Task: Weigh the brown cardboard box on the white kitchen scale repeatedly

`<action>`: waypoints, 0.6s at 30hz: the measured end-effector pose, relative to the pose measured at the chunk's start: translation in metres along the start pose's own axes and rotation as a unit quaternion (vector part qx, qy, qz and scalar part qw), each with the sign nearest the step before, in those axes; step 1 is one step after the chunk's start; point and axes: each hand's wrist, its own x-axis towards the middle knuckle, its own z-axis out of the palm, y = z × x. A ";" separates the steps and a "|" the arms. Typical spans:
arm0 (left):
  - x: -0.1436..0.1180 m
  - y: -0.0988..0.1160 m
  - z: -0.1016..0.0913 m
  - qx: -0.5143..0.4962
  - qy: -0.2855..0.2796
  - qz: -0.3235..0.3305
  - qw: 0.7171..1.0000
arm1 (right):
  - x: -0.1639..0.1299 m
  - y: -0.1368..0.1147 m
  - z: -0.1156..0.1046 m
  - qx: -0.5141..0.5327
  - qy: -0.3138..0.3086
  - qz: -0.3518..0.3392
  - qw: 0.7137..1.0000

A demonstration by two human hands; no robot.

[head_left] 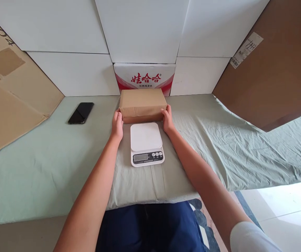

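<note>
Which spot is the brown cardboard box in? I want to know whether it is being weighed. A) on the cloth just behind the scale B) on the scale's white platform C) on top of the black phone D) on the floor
A: the brown cardboard box sits on the green cloth behind the scale, whose platform is bare, with the left hand and right hand on its sides.

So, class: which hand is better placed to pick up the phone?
Left. The left hand is at the box's left end, nearer the phone on the cloth. The right hand is at the far end.
</note>
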 end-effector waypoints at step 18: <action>0.014 0.012 -0.030 0.025 0.014 -0.062 0.998 | 0.023 -0.006 -0.035 0.035 0.034 0.086 0.995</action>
